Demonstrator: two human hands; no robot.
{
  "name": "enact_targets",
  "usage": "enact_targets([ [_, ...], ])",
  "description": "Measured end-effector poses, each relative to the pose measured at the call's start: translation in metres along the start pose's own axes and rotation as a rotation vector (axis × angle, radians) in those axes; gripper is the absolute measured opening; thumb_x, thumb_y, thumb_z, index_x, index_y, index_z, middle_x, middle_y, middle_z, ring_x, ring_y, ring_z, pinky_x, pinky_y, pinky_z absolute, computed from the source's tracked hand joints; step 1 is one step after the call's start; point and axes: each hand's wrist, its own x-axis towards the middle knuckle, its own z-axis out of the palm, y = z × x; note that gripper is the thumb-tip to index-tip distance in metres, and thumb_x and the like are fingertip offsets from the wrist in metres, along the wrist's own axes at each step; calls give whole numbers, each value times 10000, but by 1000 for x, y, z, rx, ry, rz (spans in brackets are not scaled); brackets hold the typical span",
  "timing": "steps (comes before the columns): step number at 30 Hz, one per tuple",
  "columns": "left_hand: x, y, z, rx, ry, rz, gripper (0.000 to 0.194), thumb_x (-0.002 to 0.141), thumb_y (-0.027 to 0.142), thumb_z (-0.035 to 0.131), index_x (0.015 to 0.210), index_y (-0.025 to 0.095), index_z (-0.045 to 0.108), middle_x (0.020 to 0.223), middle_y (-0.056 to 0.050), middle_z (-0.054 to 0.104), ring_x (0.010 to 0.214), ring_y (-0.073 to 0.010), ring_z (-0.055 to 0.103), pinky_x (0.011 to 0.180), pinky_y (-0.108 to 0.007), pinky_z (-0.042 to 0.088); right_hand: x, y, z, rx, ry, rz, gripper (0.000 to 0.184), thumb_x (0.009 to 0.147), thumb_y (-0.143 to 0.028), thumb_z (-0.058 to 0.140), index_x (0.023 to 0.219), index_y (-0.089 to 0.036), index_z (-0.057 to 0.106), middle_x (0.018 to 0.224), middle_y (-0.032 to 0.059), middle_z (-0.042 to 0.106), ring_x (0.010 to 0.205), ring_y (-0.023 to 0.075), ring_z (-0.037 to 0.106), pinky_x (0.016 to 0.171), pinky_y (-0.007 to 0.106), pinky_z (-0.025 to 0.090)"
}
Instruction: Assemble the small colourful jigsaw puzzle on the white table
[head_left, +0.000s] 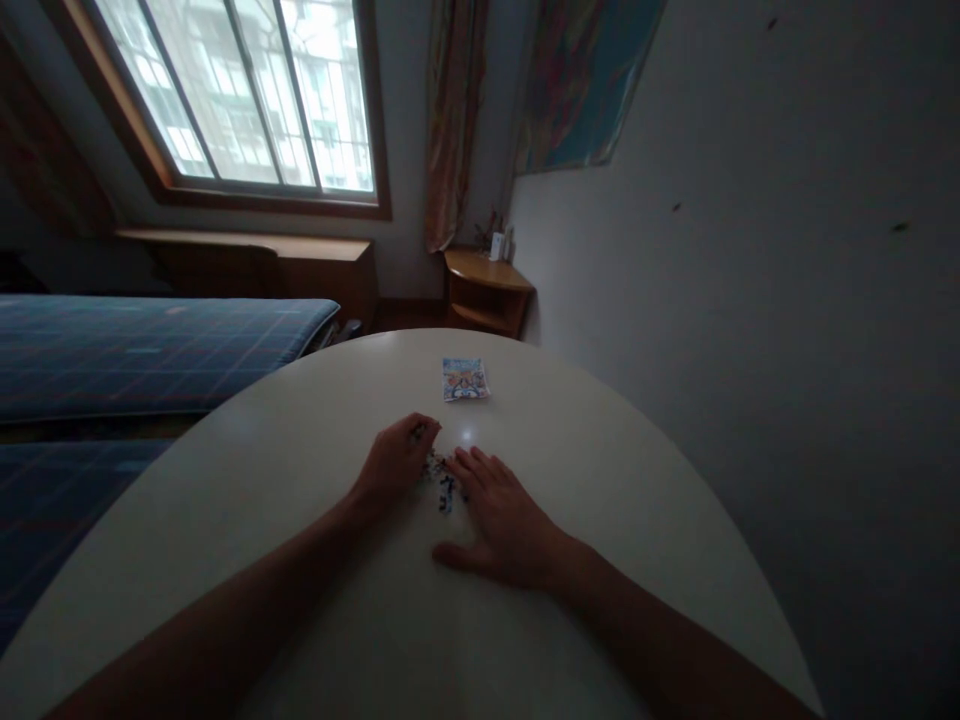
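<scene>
On the white round table lies a small heap of tiny puzzle pieces. Just in front of the heap is a narrow blue-and-white strip of joined pieces. My left hand is curled at the heap's left side, with several small pieces showing between its fingers. Flat and palm down, my right hand has its fingers stretched along the right side of the heap and its thumb spread out. Its fingertips touch the edge of the pieces. Beyond both hands lies a small square printed picture.
A bed with a blue plaid mattress stands to the left of the table. A wooden corner shelf is behind the table's far edge. The white wall runs close along the right side.
</scene>
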Motion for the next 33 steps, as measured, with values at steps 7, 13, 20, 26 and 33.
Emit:
enact_targets([
  [7, 6, 10, 9, -245, 82, -53, 336, 931, 465, 440, 842, 167, 567, 665, -2, 578, 540, -124, 536, 515, -235, 440, 22, 0, 1, -17, 131, -12, 454, 856, -401, 665, 1245, -177, 596, 1237, 149, 583, 1213, 290, 498, 1071, 472, 392],
  [13, -2, 8, -1, -183, 115, -29, 268, 911, 423, 511, 865, 174, 600, 738, -28, 645, 675, -156, 606, 653, -268, 483, 28, 18, -5, 88, 225, 41, 222, 934, -337, 567, 1069, -171, 628, 1076, 110, 639, 1069, 240, 564, 980, 417, 443],
  [20, -32, -2, -1, 475, -123, 128, 373, 898, 456, 545, 1135, 189, 654, 1294, -145, 617, 1217, -325, 546, 1048, -521, 408, 21, 38, -8, 365, 417, 281, 430, 1002, -513, 342, 1112, -178, 587, 1123, 111, 649, 1076, 233, 593, 975, 414, 440],
  [26, -43, 11, 22, 636, -389, 227, 875, 747, 753, 614, 1472, 312, 401, 1566, -135, 323, 1433, -487, 203, 1102, -706, 201, 29, 25, -1, 520, 371, 179, 526, 987, -611, 294, 1180, -198, 558, 1205, 109, 620, 1142, 223, 569, 1012, 401, 425],
  [33, -34, 18, 25, 533, -406, 357, 380, 850, 449, 680, 1161, 238, 624, 1254, -100, 577, 1218, -303, 490, 1049, -489, 431, 32, 22, 6, 602, 447, 136, 507, 1007, -583, 254, 1216, -231, 552, 1210, 87, 611, 1156, 203, 568, 1024, 377, 434],
])
